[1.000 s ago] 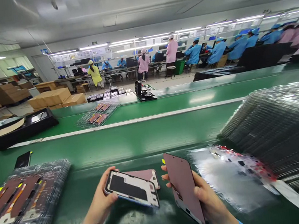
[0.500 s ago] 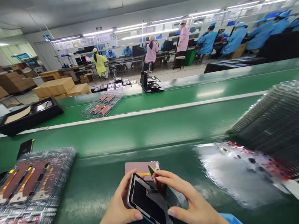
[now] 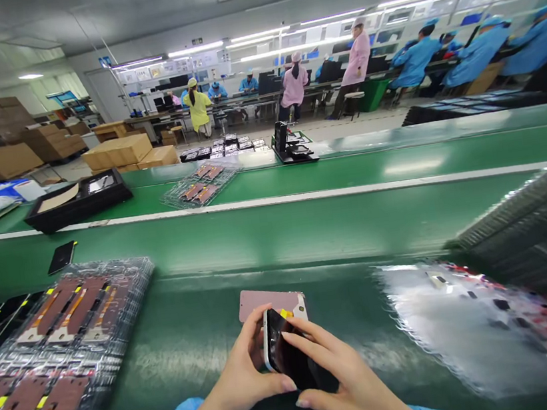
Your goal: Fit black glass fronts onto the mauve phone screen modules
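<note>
A phone point(image 3: 294, 358) with a glossy black face is held tilted at the front middle of the bench. My left hand point(image 3: 233, 378) grips its silvery left edge, thumb at the lower side. On the dark face rest the fingers of my right hand point(image 3: 343, 374), with its thumb by the lower edge, closed round the right side. A yellow tab point(image 3: 286, 313) sticks out at the phone's top. Just beyond lies a pinkish-brown phone screen panel point(image 3: 269, 301), flat on the green surface and partly covered by the phone and fingers.
At left, a clear plastic tray point(image 3: 134, 272) holds several brown panels with flex cables. Black phones point(image 3: 4, 324) lie beside it. On the right are a whitish plastic bag point(image 3: 436, 331) and a stack of clear trays point(image 3: 534, 238). A black bin point(image 3: 82, 206) stands farther back.
The glossy black piece my right hand held at an angle over the phone's open inside now lies over it. My right fingers have come down on its face. The view has shifted slightly left.
</note>
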The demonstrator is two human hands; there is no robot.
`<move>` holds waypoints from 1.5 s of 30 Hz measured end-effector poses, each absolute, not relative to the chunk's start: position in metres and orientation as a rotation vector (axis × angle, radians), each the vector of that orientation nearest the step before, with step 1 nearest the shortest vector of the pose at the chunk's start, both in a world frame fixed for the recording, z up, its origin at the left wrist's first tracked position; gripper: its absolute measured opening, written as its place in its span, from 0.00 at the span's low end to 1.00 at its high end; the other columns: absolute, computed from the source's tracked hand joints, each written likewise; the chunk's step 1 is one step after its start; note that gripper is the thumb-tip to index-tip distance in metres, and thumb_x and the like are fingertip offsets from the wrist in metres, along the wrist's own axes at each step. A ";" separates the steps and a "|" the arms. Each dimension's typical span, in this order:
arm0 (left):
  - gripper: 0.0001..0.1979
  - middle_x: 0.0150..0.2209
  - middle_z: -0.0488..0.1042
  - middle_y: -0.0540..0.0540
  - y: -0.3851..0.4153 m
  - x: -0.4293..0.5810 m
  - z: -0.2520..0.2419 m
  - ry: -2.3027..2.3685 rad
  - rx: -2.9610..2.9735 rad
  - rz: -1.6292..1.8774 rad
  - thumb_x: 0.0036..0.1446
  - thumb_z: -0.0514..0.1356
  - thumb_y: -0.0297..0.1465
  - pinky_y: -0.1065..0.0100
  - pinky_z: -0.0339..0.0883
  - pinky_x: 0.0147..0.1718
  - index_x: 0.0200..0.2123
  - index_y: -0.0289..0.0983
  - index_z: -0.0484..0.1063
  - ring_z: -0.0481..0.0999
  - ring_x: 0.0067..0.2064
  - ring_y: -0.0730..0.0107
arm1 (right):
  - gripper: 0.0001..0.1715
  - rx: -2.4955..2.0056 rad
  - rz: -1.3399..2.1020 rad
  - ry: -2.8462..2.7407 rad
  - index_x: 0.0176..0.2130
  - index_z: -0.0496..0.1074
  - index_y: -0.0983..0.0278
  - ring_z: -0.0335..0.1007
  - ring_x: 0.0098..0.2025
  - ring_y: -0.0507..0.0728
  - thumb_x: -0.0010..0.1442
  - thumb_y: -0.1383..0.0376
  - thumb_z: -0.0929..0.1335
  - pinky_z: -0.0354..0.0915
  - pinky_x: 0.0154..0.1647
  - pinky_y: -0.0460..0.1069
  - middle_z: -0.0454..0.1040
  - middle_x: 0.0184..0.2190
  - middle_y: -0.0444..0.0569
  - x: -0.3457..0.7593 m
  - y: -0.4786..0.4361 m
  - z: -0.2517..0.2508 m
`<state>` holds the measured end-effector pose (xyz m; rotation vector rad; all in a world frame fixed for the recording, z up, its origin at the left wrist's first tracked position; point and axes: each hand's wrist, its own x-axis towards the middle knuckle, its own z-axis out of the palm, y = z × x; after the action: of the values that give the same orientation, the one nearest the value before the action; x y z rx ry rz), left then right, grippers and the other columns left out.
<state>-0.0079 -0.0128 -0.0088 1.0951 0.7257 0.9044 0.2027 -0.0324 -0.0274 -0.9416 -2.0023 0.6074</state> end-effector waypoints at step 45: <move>0.46 0.63 0.67 0.42 -0.013 -0.010 -0.005 0.700 1.229 0.877 0.42 0.75 0.38 0.54 0.57 0.62 0.63 0.49 0.58 0.64 0.64 0.51 | 0.34 -0.883 0.287 -2.136 0.63 0.62 0.64 0.60 0.64 0.65 0.64 0.52 0.68 0.66 0.59 0.57 0.63 0.63 0.61 0.201 -0.034 -0.023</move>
<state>-0.0099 -0.0135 -0.0046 1.2290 0.7002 0.8770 0.2008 -0.0344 -0.0231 -0.8826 -2.1361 0.2866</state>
